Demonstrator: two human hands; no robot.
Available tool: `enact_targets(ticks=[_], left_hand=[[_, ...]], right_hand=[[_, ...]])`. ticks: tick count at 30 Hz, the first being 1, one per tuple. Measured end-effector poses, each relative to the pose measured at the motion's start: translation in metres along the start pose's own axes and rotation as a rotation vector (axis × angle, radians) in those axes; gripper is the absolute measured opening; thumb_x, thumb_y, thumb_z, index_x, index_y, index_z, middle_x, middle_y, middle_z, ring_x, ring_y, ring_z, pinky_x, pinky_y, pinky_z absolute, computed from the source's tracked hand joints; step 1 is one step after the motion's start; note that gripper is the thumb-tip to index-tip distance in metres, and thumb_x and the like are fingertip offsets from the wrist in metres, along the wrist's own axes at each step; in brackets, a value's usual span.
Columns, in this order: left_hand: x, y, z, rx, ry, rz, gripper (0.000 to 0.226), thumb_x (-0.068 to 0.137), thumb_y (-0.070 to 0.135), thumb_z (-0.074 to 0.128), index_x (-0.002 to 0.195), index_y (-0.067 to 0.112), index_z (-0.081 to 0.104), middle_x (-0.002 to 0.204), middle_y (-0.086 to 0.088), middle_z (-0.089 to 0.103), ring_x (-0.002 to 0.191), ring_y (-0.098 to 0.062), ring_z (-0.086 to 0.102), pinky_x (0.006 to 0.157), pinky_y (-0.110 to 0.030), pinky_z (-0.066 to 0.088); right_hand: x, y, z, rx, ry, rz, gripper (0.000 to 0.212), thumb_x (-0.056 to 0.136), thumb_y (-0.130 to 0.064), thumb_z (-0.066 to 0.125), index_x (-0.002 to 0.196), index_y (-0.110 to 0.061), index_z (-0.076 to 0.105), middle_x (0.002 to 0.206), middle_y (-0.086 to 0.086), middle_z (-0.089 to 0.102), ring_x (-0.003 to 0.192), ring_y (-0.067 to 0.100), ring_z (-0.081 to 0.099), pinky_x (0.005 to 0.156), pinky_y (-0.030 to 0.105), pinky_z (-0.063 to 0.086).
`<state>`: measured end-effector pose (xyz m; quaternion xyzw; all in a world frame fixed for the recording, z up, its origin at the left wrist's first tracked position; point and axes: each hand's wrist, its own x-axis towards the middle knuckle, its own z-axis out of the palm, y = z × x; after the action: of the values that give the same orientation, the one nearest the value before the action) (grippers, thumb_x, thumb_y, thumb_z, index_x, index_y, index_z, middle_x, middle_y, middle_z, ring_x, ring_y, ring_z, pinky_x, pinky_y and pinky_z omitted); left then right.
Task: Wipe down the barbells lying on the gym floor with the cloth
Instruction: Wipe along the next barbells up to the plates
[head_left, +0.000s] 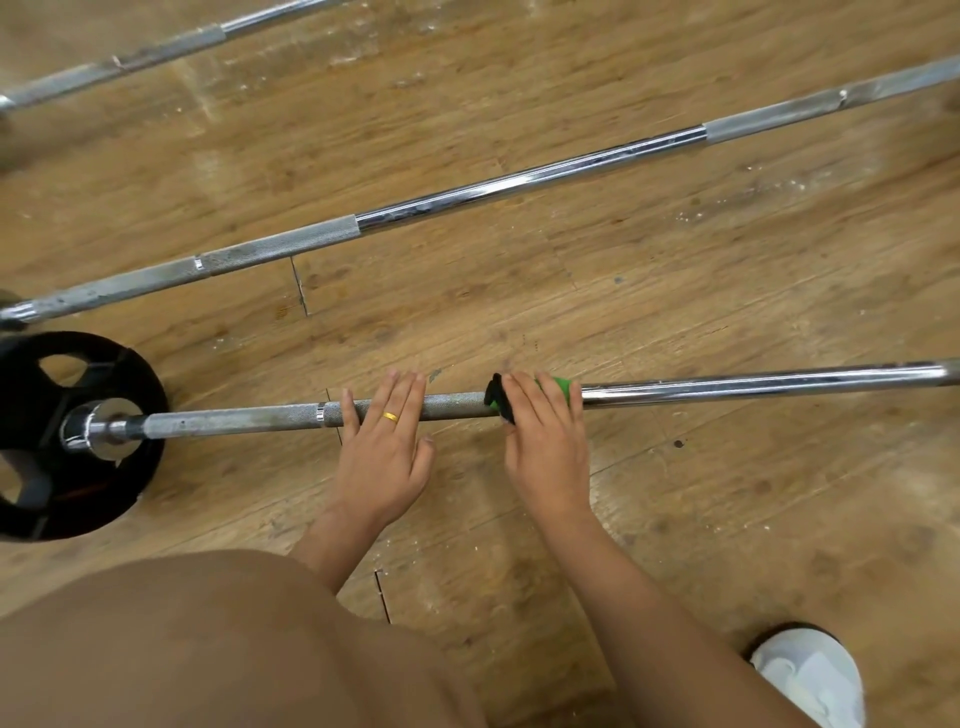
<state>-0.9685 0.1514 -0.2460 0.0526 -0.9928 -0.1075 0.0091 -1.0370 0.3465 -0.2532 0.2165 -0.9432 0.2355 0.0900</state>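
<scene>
— So, where's the cloth now?

— On the nearest barbell, right where the rough grey grip meets the shiny chrome. It's green with a black end, wrapped over the bar.

— Who's got it?

— Right hand. Fingers lie over the top of the cloth, thumb tucked in on the near side, clasping it round the bar.

— And the other one?

— Left hand rests on the knurled part just beside it, fingers straight and close together, thumb out to the side. A gold ring sits on one finger.

— Any brand on that bar?

— None I can read. The black weight plate at its left end is too dark to make out lettering.

— What else is down there?

— Two more barbells on the wooden floor, lying roughly alongside: a middle barbell and a far barbell. A brown-clad knee fills the near corner, with a white shoe to the right.
</scene>
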Motion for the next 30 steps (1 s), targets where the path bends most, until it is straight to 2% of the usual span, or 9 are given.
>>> enact_targets(ticks=[8, 11, 13, 17, 19, 22, 25, 27, 30], left_hand=[[0.005, 0.002, -0.004, 0.008, -0.034, -0.013, 0.067, 0.096, 0.035, 0.033, 0.158, 0.012, 0.023, 0.164, 0.0, 0.025, 0.155, -0.017, 0.003, 0.119, -0.065, -0.001], [0.006, 0.003, -0.003, -0.001, -0.023, -0.023, 0.066, 0.096, 0.034, 0.034, 0.157, 0.012, 0.026, 0.163, -0.001, 0.029, 0.155, -0.017, 0.008, 0.119, -0.065, -0.001], [0.008, 0.003, -0.003, 0.0, -0.022, -0.031, 0.065, 0.096, 0.033, 0.035, 0.157, 0.012, 0.028, 0.162, -0.002, 0.032, 0.154, -0.017, 0.013, 0.119, -0.066, 0.0], [0.011, 0.003, -0.007, -0.007, -0.045, -0.045, 0.065, 0.096, 0.036, 0.033, 0.156, 0.013, 0.029, 0.159, -0.002, 0.036, 0.152, -0.019, 0.02, 0.119, -0.064, 0.002], [0.011, 0.005, -0.007, 0.004, -0.04, -0.037, 0.066, 0.096, 0.037, 0.034, 0.156, 0.012, 0.029, 0.159, -0.003, 0.036, 0.152, -0.02, 0.02, 0.12, -0.064, 0.003], [0.007, 0.006, -0.006, 0.011, -0.02, -0.035, 0.068, 0.095, 0.037, 0.039, 0.156, 0.01, 0.029, 0.157, -0.004, 0.039, 0.152, -0.021, 0.022, 0.12, -0.064, 0.006], [0.004, 0.007, -0.008, 0.017, -0.029, -0.023, 0.069, 0.094, 0.036, 0.041, 0.156, 0.01, 0.029, 0.153, -0.005, 0.045, 0.15, -0.023, 0.026, 0.12, -0.064, 0.01], [-0.001, 0.006, -0.009, 0.024, -0.034, -0.012, 0.069, 0.093, 0.036, 0.042, 0.156, 0.01, 0.029, 0.153, -0.006, 0.044, 0.15, -0.023, 0.026, 0.119, -0.064, 0.011], [-0.007, 0.01, -0.006, 0.023, -0.038, -0.03, 0.072, 0.092, 0.036, 0.043, 0.157, 0.01, 0.026, 0.156, -0.006, 0.04, 0.151, -0.022, 0.023, 0.118, -0.065, 0.011]], right_hand=[[0.001, -0.011, 0.003, -0.014, 0.015, 0.047, 0.058, 0.085, -0.013, 0.066, 0.142, -0.014, 0.053, 0.145, 0.0, 0.053, 0.139, 0.026, 0.041, 0.125, 0.047, 0.006], [0.004, -0.013, 0.004, -0.001, -0.027, -0.027, 0.057, 0.087, -0.015, 0.064, 0.143, -0.014, 0.052, 0.144, 0.0, 0.054, 0.14, 0.024, 0.039, 0.124, 0.048, 0.009], [0.006, 0.0, 0.001, -0.028, -0.039, -0.066, 0.054, 0.089, -0.018, 0.057, 0.143, -0.015, 0.051, 0.145, 0.001, 0.054, 0.14, 0.024, 0.039, 0.125, 0.044, 0.005], [0.01, 0.029, -0.014, -0.022, 0.048, 0.189, 0.046, 0.097, -0.03, 0.038, 0.136, -0.013, 0.057, 0.137, 0.003, 0.059, 0.136, 0.027, 0.044, 0.125, 0.039, -0.006], [0.01, 0.014, -0.012, -0.007, 0.038, 0.208, 0.044, 0.098, -0.027, 0.044, 0.137, -0.014, 0.056, 0.139, 0.002, 0.058, 0.138, 0.027, 0.042, 0.124, 0.042, -0.003], [0.001, -0.018, 0.0, 0.019, -0.049, 0.051, 0.054, 0.091, -0.019, 0.061, 0.144, -0.014, 0.05, 0.146, 0.002, 0.052, 0.142, 0.027, 0.038, 0.124, 0.046, 0.003], [-0.004, -0.016, 0.0, 0.005, -0.078, 0.006, 0.058, 0.089, -0.015, 0.065, 0.145, -0.015, 0.049, 0.148, 0.0, 0.05, 0.143, 0.024, 0.036, 0.124, 0.045, 0.005], [-0.008, -0.009, -0.001, -0.005, -0.068, -0.001, 0.057, 0.088, -0.015, 0.063, 0.144, -0.015, 0.05, 0.146, 0.0, 0.052, 0.142, 0.024, 0.037, 0.124, 0.045, 0.006], [-0.015, -0.026, -0.001, 0.03, -0.023, 0.098, 0.051, 0.091, -0.021, 0.044, 0.141, -0.014, 0.053, 0.144, 0.0, 0.053, 0.142, 0.024, 0.037, 0.125, 0.043, 0.002]])
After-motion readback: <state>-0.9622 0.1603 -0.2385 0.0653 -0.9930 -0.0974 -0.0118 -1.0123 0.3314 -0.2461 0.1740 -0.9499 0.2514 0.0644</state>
